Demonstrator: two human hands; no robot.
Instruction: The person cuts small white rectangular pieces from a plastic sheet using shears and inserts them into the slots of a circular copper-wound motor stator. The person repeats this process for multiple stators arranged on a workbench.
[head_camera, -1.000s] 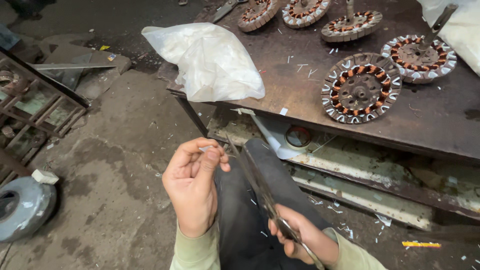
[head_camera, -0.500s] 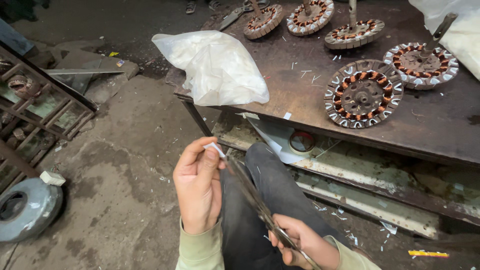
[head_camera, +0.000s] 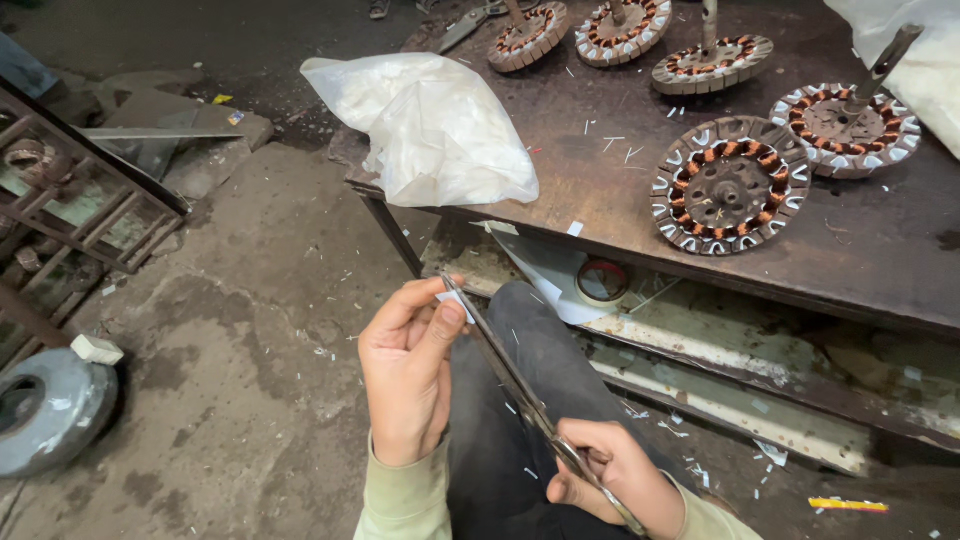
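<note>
My left hand (head_camera: 408, 370) is raised over my lap and pinches a small white slip of paper (head_camera: 456, 302) between thumb and fingers. My right hand (head_camera: 612, 478), low at the bottom edge, grips the handles of long metal scissors (head_camera: 505, 372). The blades run up and left, and their tips meet the slip at my left fingertips. My dark trouser leg (head_camera: 520, 400) lies under both hands.
A rusty metal table (head_camera: 900, 260) carries several round copper-wound motor stators (head_camera: 732, 184) and a white plastic bag (head_camera: 432, 126) at its left corner. A roll of tape (head_camera: 601, 282) lies on the shelf below. A metal rack (head_camera: 70, 220) and a grey round housing (head_camera: 45, 420) stand left.
The view has shifted slightly; both hands sit a little lower and more central. The scissors stay at the white slip in my left fingers.
</note>
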